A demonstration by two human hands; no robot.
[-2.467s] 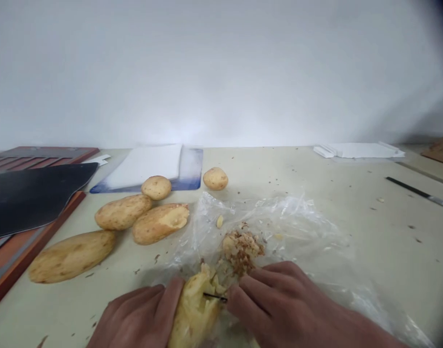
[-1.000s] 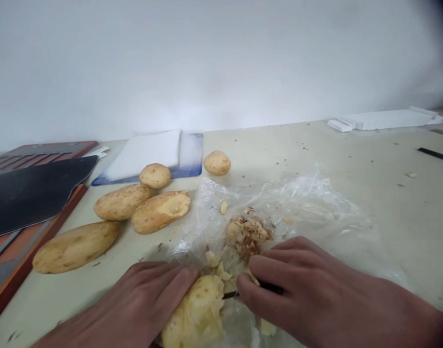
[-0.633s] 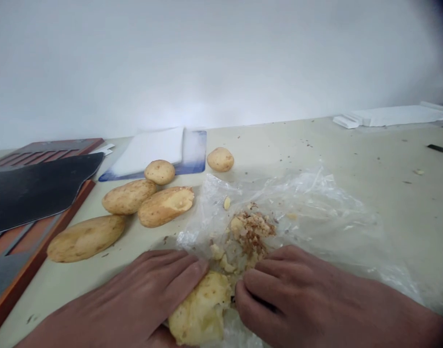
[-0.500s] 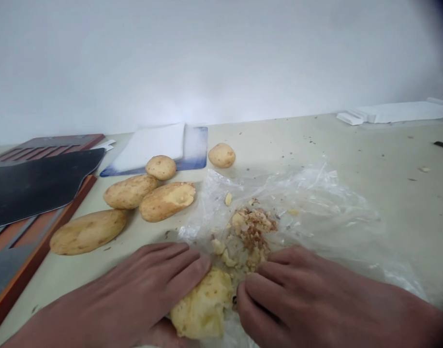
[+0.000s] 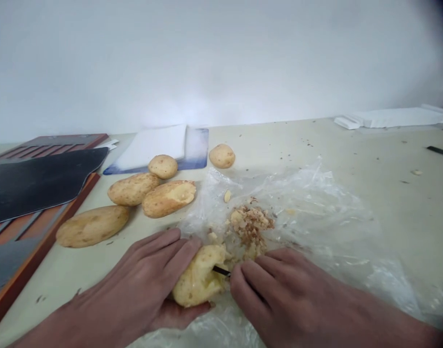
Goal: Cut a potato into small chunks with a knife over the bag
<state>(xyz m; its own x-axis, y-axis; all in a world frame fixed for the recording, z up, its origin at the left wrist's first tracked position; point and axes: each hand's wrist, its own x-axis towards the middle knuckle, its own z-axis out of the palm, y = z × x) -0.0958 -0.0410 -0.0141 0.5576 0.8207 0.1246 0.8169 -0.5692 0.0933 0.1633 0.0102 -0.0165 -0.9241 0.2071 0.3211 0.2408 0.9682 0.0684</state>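
Observation:
My left hand (image 5: pixel 149 280) is wrapped round a peeled, pale yellow potato (image 5: pixel 198 282), thumb below and fingers over its far side. A hollow shows in the potato's right side. Closed in a pinch, my right hand (image 5: pixel 275 290) grips a thin dark blade (image 5: pixel 221 271) whose tip meets the potato at that hollow; its handle is hidden in my fingers. Beneath both hands spreads a clear plastic bag (image 5: pixel 316 212). A heap of brown and yellow potato scraps (image 5: pixel 252 224) lies on it, just beyond my hands.
Several unpeeled potatoes (image 5: pixel 93 225) lie at the left, one with a bared patch. Behind them a white sheet (image 5: pixel 149 145) rests on a blue-edged mat. A dark panel (image 5: pixel 40 181) covers a brown slatted frame at far left. White folded material (image 5: pixel 395 117) and a black strip (image 5: pixel 441 152) lie right.
The peeled potato has tilted and risen slightly in my left hand. The dark blade between the potato and my right hand now shows clearly; my right hand has shifted a little left.

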